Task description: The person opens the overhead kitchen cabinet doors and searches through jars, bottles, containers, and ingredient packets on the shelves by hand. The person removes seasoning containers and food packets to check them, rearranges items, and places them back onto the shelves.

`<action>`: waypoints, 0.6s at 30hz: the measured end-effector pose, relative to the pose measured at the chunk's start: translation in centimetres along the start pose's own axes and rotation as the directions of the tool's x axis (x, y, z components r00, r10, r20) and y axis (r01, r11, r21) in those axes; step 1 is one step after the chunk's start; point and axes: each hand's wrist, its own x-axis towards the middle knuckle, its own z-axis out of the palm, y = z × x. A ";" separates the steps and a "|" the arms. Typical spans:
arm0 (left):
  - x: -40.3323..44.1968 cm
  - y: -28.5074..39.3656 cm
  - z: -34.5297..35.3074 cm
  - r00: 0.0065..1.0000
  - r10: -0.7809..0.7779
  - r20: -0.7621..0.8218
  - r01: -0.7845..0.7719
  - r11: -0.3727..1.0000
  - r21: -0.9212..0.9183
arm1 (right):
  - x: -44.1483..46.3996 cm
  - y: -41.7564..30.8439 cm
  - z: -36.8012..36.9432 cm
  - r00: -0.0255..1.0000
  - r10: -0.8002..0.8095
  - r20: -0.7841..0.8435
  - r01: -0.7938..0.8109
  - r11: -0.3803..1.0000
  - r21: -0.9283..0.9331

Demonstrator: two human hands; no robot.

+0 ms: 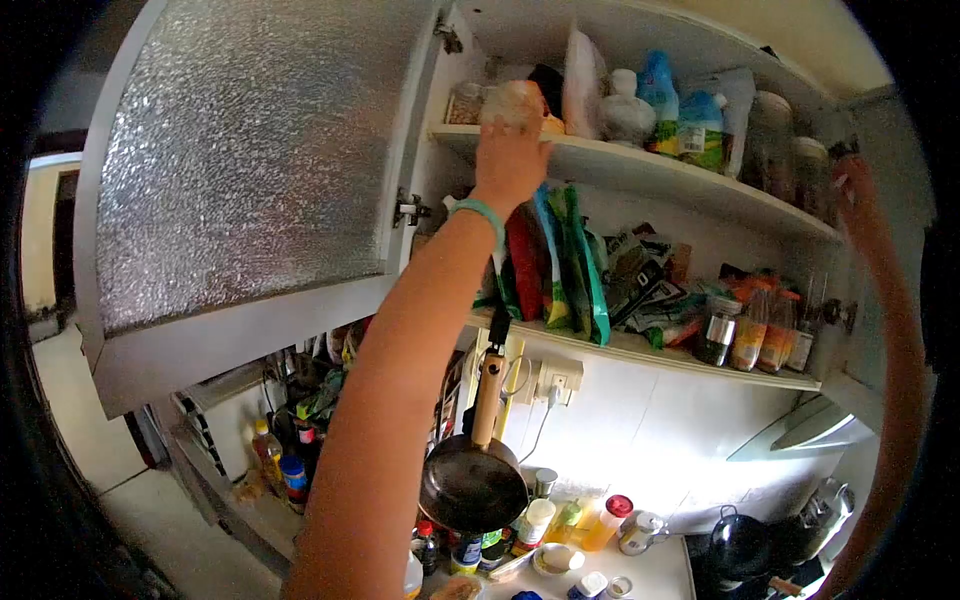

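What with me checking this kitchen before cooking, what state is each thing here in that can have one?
Textured-glass cabinet door with pale frame, open
Bare left hand, raised, at a pale rounded item
Bare right hand, raised; grip unclear
Round black frying pan with wooden handle, hanging, empty
White plastic plug, plugged in
Tall blue plastic bottle, upright
Clear red-lidded container with orange contents, upright, lidded
Black loop-handled pan, upright

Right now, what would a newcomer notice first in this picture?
Probably the left hand comes first, at a clear container toward the left of the upper shelf. Then the eye meets the large textured-glass door, open at the left, and the dark frying pan lower down, its handle upward.
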 end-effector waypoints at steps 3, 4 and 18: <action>1.0 0.9 -4.0 0.883 -0.256 0.392 0.318 0.943 -0.101 | -0.2 -3.2 -2.5 0.980 0.143 0.139 -0.142 0.990 -0.015; 0.3 0.2 -2.9 0.920 -0.244 0.305 0.294 0.947 -0.129 | -0.8 -3.8 -2.9 0.956 0.239 0.167 -0.242 0.970 -0.003; 6.4 11.1 -2.4 0.984 -0.080 -0.157 -0.008 0.869 -0.495 | -6.3 6.0 -5.1 0.857 0.504 0.113 -0.426 0.813 -0.398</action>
